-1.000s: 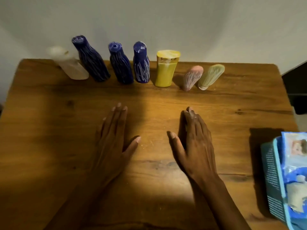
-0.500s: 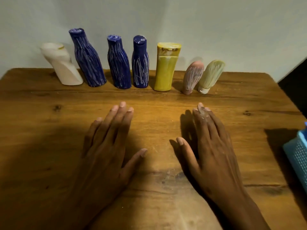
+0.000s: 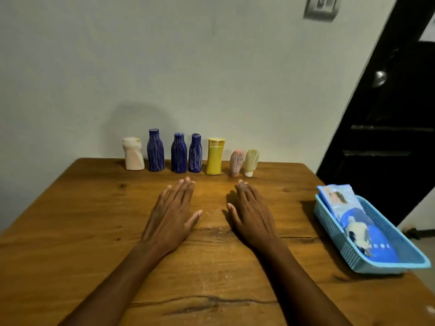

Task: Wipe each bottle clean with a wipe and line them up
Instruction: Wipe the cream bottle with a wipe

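Several bottles stand in a row along the table's far edge by the wall: a white bottle (image 3: 133,154), three blue bottles (image 3: 155,151) (image 3: 179,153) (image 3: 195,153), a yellow bottle (image 3: 215,156), a small pink bottle (image 3: 236,163) and a small pale green bottle (image 3: 251,162). My left hand (image 3: 173,215) and my right hand (image 3: 251,212) lie flat, palms down, on the wooden table (image 3: 70,231) in front of the row, fingers straight, holding nothing. A blue pack of wipes (image 3: 346,205) lies in the basket at the right.
A light blue plastic basket (image 3: 386,262) sits near the table's right edge, holding the pack and a crumpled white wipe (image 3: 357,234). A dark door (image 3: 388,137) stands at the right. The wall rises directly behind the bottles.
The view has tilted upward, showing more wall and the door. Both hands stay flat on the table in the same pose. The bottles have not moved.
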